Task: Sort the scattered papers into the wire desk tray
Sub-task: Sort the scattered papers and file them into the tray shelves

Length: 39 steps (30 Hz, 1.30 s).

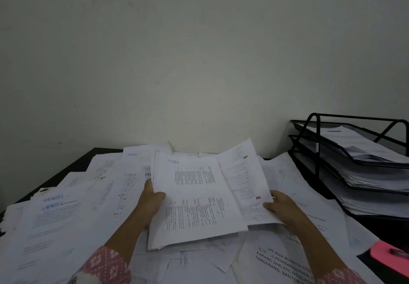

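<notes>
Both hands (152, 204) grip papers (199, 197); wire tray (345, 151) tiers hold stacks

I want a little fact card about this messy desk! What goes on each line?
left hand: grips the left edge of a bundle of printed sheets
right hand: holds the bundle's right side, thumb on top
bundle: lifted above the loose papers, fanned open
wire desk tray: black, three tiers, at the right, each tier already holding paper
desk: dark, mostly covered by papers
pink object: at the right edge, only partly in view
</notes>
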Available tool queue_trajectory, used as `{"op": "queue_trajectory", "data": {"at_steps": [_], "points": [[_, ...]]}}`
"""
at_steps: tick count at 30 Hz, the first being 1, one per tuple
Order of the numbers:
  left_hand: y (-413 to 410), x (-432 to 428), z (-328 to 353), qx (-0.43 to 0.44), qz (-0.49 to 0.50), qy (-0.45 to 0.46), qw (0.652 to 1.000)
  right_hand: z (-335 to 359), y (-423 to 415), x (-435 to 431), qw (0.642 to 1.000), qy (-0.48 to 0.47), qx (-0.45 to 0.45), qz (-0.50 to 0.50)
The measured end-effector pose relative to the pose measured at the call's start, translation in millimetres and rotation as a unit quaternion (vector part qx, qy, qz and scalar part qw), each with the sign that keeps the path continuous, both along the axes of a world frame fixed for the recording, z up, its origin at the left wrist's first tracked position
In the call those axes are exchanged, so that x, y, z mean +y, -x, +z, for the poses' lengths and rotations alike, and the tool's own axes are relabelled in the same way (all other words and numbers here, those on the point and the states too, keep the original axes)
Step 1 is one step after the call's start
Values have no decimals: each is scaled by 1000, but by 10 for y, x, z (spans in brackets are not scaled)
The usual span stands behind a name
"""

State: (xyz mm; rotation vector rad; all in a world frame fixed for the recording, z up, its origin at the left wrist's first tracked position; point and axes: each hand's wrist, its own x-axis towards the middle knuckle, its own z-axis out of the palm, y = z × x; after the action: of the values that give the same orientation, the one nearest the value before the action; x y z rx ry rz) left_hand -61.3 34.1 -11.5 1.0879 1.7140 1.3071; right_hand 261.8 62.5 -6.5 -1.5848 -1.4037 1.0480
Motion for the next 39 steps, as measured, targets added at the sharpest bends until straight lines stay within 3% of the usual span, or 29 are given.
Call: {"op": "queue_trajectory", "data": {"at_steps": [4, 9, 15, 24, 29, 33, 39], "points": [[-49, -14, 8, -19, -32, -13, 999, 30, 117, -81, 998, 17, 28, 54], [-139, -7, 7, -34, -63, -27, 997, 99, 394, -150, 996, -6, -9, 87], [-285, -37, 199, -34, -81, -101, 991, 202, 478, -128, 997, -54, -19, 57], [-490, -70, 637, -98, -122, -218, 963, 526, 312, -120, 976, -141, 167, 24], [-638, -61, 745, -120, -82, -254, 956, 648, 227, -159, 957, -226, 182, 16], [-743, -90, 741, -86, -70, -269, 957, 694, 248, -178, 956, -243, 161, -5], [-857, -93, 769, -110, -27, -292, 950, 801, 297, -229, 954, -261, 148, 1]]}}
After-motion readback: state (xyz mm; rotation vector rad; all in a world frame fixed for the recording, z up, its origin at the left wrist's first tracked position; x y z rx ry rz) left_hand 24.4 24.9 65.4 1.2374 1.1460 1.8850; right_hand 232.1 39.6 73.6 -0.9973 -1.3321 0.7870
